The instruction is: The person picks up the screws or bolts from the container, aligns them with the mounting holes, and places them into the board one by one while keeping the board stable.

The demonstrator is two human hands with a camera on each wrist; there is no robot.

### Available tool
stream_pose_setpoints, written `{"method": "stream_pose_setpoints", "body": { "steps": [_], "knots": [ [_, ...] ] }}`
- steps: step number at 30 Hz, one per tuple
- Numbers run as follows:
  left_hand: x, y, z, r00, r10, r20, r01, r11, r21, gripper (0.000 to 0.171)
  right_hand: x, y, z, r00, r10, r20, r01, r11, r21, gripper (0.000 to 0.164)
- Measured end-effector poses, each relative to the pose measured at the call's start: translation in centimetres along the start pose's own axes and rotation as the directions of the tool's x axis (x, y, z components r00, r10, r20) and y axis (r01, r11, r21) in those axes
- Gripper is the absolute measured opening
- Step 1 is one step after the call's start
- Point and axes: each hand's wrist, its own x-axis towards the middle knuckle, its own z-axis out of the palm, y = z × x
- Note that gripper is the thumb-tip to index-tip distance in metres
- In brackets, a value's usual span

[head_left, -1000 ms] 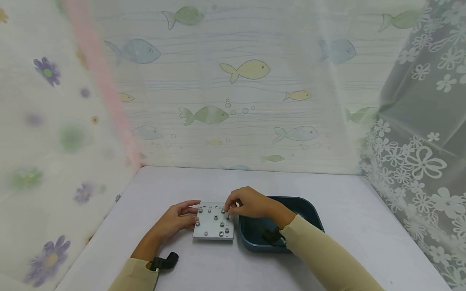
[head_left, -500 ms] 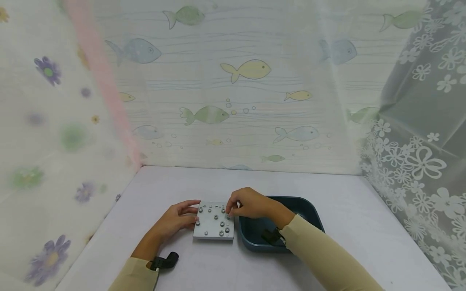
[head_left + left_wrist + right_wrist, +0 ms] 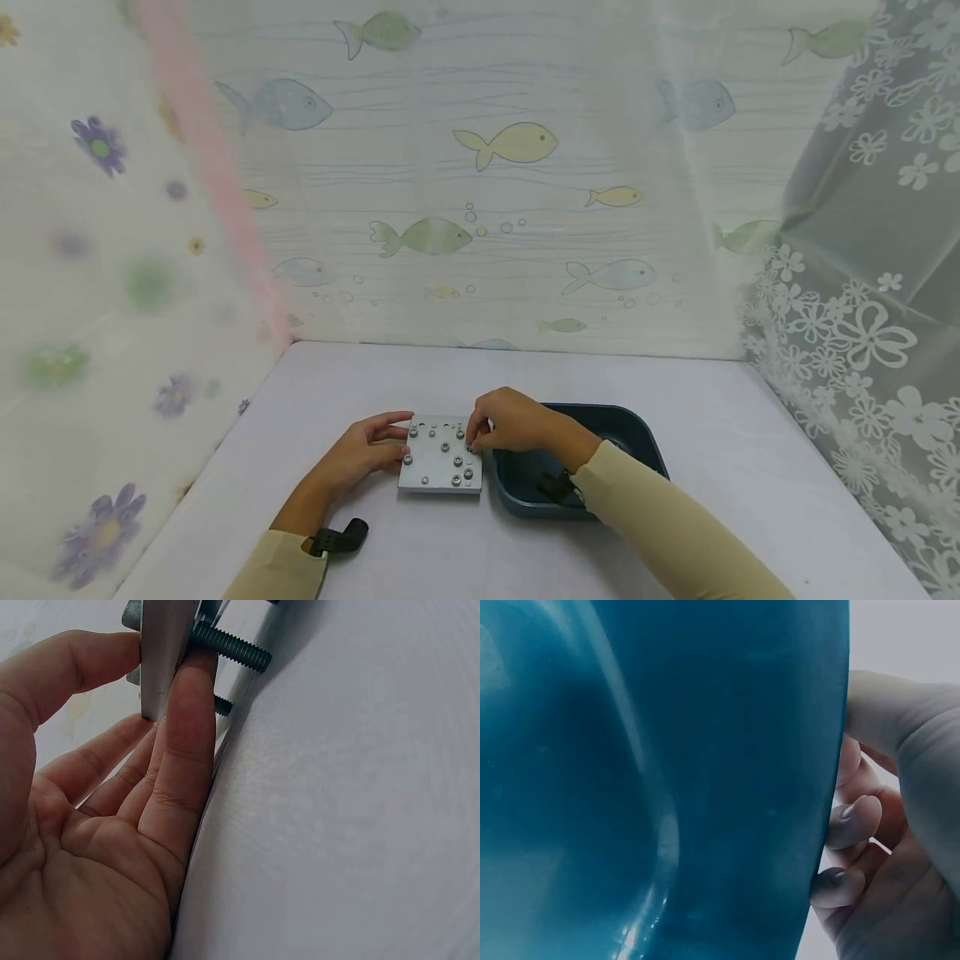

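A silver metal plate point(image 3: 429, 463) with several socket-head bolts point(image 3: 445, 447) standing in it sits in front of the person. My left hand point(image 3: 362, 454) grips its left edge; in the left wrist view the thumb presses one face of the plate point(image 3: 163, 664) and a finger lies behind it, beside a threaded bolt shank point(image 3: 236, 649) that sticks out underneath. At the plate's right edge, the thumb and fingers of my right hand point(image 3: 510, 418) pinch a small bolt point(image 3: 469, 450), mostly covered by the fingertips. The right wrist view shows the curled fingers point(image 3: 855, 823) partly behind the tray wall.
A dark blue tray point(image 3: 517, 507) stands just right of the plate, under my right wrist. Both lie on a white-covered table point(image 3: 405, 550). Printed curtains point(image 3: 510, 275) hang at the back and along both sides.
My right fingertips have shifted slightly at the bolt by the plate's right edge and now cover more of it. The left hand and the plate stay put.
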Motion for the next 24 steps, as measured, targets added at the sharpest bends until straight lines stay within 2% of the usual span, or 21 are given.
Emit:
{"method": "stream_pose_setpoints", "body": {
  "steps": [10, 15, 19, 24],
  "knots": [
    [0.0, -0.2, 0.2, 1.0, -0.024, -0.007, 0.024, 1.0, 0.006, 0.067, 0.2, -0.2, 0.5, 1.0, 0.03, 0.007, -0.03, 0.998, -0.05, 0.009],
    [0.1, -0.4, 0.3, 1.0, -0.028, -0.006, 0.028, 1.0, -0.002, 0.067, 0.0, 0.0, 0.5, 0.999, 0.035, 0.011, -0.034, 0.999, -0.022, 0.008],
    [0.2, -0.3, 0.4, 1.0, -0.016, -0.004, 0.016, 1.0, 0.003, 0.067, -0.3, 0.3, -0.4, 1.0, 0.018, -0.025, -0.017, 1.0, 0.026, 0.008],
    [0.2, -0.1, 0.2, 1.0, -0.01, 0.008, 0.01, 1.0, 0.004, 0.066, -1.7, 1.0, -1.9, 0.998, 0.017, -0.063, -0.016, 1.0, 0.015, 0.009]
  ]
}}
